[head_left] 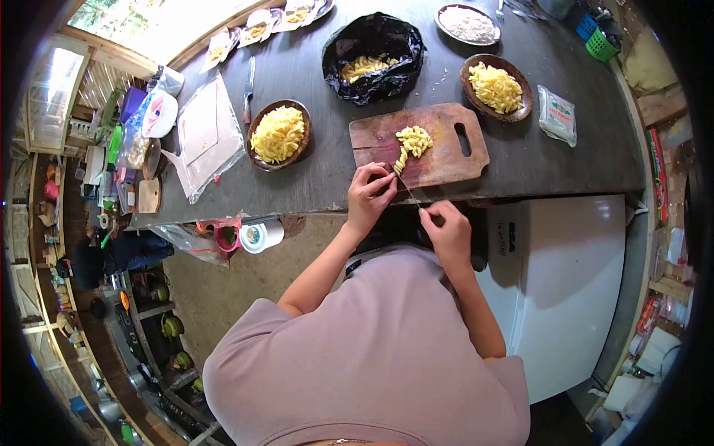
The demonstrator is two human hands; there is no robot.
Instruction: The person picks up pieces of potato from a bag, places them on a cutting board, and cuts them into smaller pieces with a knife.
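A thin skewer (pixel 408 191) slants between my two hands at the near edge of a wooden cutting board (pixel 448 165). My right hand (pixel 449 232) pinches its near end, just off the table's edge. The fingers of my left hand (pixel 370 198) close around the far part, right beside a column of yellow spiral pasta (pixel 401 160) that lines up with the skewer. What exactly sits between those left fingertips is hidden. Past the column, a small heap of loose spiral pasta (pixel 415 139) lies on the board.
Bowls of pasta stand left (pixel 280 134) and right (pixel 496 88) of the board. Behind it is a black plastic bag (pixel 373 59) with more pasta. A knife (pixel 248 91), a plate of white powder (pixel 468 25) and a white packet (pixel 556 116) lie around. A white appliance (pixel 569 275) stands right.
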